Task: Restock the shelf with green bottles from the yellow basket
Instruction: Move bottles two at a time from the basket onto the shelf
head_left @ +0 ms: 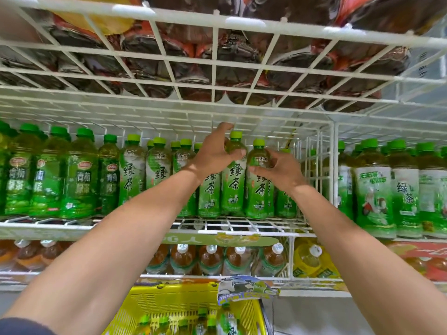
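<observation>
Both arms reach up to the white wire shelf (242, 224). My left hand (214, 153) grips the shoulder of one green tea bottle (233, 184) standing at the shelf front. My right hand (278, 169) holds the neck of the green bottle beside it (257, 189), on the right. Both bottles stand upright with light green caps. More of the same bottles (157, 165) line the shelf to the left. Below, the yellow basket (169, 303) holds several green bottles (227, 322).
Darker green bottles (79, 175) fill the shelf's left end. A wire divider (335, 165) separates other green bottles (373, 189) on the right. A wire shelf overhead (212, 68) carries dark bottles. Brown tea bottles (210, 257) stand on the shelf below.
</observation>
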`<state>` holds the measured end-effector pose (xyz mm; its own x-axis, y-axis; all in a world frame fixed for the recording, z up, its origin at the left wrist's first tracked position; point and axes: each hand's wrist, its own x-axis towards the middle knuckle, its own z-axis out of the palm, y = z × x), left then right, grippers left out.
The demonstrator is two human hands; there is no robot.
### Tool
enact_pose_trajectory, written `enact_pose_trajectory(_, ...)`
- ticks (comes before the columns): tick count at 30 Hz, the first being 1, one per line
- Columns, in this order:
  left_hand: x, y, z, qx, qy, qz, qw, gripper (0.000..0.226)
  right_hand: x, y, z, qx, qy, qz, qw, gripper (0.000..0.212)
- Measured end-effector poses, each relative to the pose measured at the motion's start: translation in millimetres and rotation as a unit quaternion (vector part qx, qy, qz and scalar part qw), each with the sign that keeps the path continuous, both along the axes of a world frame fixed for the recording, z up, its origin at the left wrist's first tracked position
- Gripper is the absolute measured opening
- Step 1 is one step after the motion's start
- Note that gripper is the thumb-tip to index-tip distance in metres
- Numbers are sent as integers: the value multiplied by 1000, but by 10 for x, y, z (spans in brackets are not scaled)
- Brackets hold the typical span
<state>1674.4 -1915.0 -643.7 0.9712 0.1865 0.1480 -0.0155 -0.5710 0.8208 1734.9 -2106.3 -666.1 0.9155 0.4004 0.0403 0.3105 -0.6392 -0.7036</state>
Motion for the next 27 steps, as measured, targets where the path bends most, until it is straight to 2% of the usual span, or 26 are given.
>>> enact_pose_trajectory(3, 90, 21, 15, 91, 50, 4, 995, 75, 8, 35, -66, -19, -4, -20, 1000, 84)
enact_pose_trajectory(7, 178, 19, -7, 194, 104, -20, 975, 81, 2, 53, -82, -26, -24, -34, 999, 88)
enact_pose_trajectory(9, 219, 14, -15, 221, 111, -25, 969, 75, 32, 42, -92, -42, -34, -32, 998, 86)
enact_pose_trajectory(13, 279, -10, -29, 274, 114, -19, 955, 47, 70, 53, -84, -68, -23, -31, 997, 81)
enact_pose_trajectory(21, 325, -23, -55, 308, 109, -18, 945, 38, 58, 74, -112, -62, -25, -45, 997, 76)
enact_pose_trajectory(27, 186, -80, -114, 300, 97, -11, 949, 64, 27, 95, -36, -110, -9, -36, 993, 60)
